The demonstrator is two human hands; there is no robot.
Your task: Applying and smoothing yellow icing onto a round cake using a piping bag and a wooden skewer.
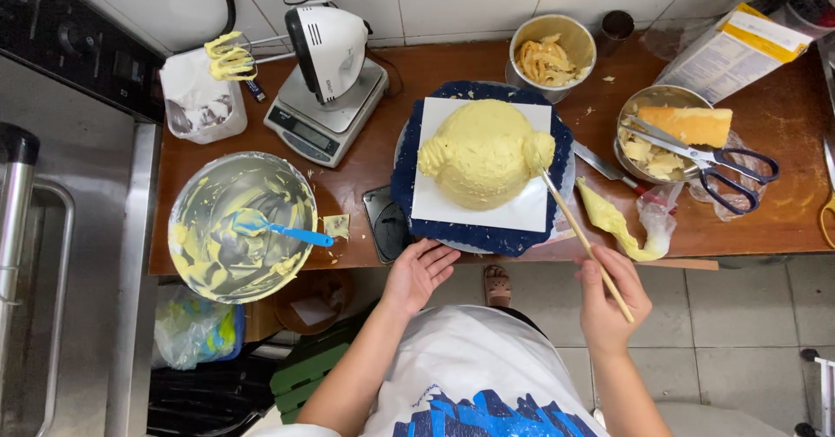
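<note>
A dome-shaped cake (483, 152) covered in pale yellow cream sits on a white square board (435, 202) atop a dark blue turntable (487, 237). My right hand (611, 296) grips a thin wooden stick (574, 228) whose tip touches the cake's right side. My left hand (419, 272) rests with fingers spread against the turntable's front edge, holding nothing.
A steel bowl (209, 254) with cream and a blue spatula (291, 231) sits left. A hand mixer (326, 50) rests on a scale (323, 122). A piping bag (619, 221), knife (604, 168), scissors (709, 159) over a pan with cake pieces (661, 100), a pot (548, 54) and a carton (735, 50) lie right.
</note>
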